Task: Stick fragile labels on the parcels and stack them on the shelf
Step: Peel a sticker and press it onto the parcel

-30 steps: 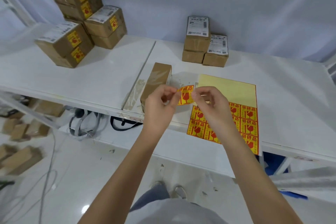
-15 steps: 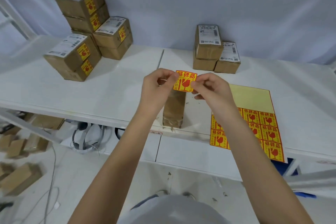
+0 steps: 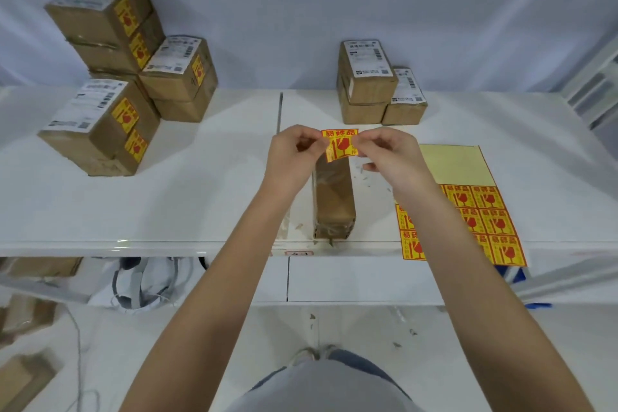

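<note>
In the head view, the left hand (image 3: 294, 157) and the right hand (image 3: 388, 154) are each pinching a side edge of 1 peeled fragile label (image 3: 340, 144), holding it in the air just above the far end of a narrow parcel (image 3: 334, 201) that is lying lengthwise on the white shelf (image 3: 200, 197) directly in front of the person. This parcel is showing no yellow label yet, so sticking it looks like the step in hand. As for progress, the labelled stack (image 3: 127, 77) at the far left is holding at least 5 boxes with yellow stickers on their sides (more may be hidden behind), while the 3 unlabelled parcels (image 3: 374, 84) at the back centre are showing only white shipping slips and seem to be waiting their turn. The label sheet (image 3: 485, 211) is lying to the right, its upper part already stripped to bare backing and several rows remaining. The label is carrying red Chinese characters above a broken wine glass symbol and an arrow; the shipping slips are bearing barcodes and print too blurred to read.
</note>
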A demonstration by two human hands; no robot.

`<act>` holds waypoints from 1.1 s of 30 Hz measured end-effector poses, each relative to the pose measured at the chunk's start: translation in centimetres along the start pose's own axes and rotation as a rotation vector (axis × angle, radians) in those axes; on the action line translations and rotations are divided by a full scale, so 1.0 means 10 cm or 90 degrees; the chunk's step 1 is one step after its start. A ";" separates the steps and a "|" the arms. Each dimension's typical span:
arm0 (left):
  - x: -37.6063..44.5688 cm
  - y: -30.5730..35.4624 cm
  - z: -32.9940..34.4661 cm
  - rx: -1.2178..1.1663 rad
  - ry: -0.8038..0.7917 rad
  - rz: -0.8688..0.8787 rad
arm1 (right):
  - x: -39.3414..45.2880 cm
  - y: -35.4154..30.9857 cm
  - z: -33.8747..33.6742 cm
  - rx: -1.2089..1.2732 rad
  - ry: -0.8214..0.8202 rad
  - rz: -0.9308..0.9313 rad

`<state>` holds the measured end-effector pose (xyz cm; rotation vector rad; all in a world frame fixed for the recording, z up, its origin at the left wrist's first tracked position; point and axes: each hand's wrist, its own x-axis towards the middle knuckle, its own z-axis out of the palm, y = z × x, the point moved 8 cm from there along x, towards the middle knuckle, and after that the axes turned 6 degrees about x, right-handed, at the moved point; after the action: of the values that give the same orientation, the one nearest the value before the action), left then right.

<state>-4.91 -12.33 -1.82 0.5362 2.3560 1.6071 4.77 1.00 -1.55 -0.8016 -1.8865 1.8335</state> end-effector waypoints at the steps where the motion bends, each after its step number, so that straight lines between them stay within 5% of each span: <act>1: -0.02 -0.04 0.02 -0.005 -0.003 -0.007 | -0.01 0.05 -0.01 0.003 0.001 0.013; 20: -0.17 -0.34 0.09 0.068 -0.016 -0.074 | -0.03 0.44 -0.02 -0.067 -0.012 0.098; 33: -0.19 -0.35 0.12 0.132 0.038 -0.004 | 0.07 0.39 -0.01 -0.217 0.017 -0.045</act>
<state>-3.28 -13.29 -5.50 0.5268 2.5828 1.4035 4.82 1.38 -5.51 -0.8489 -2.2126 1.4714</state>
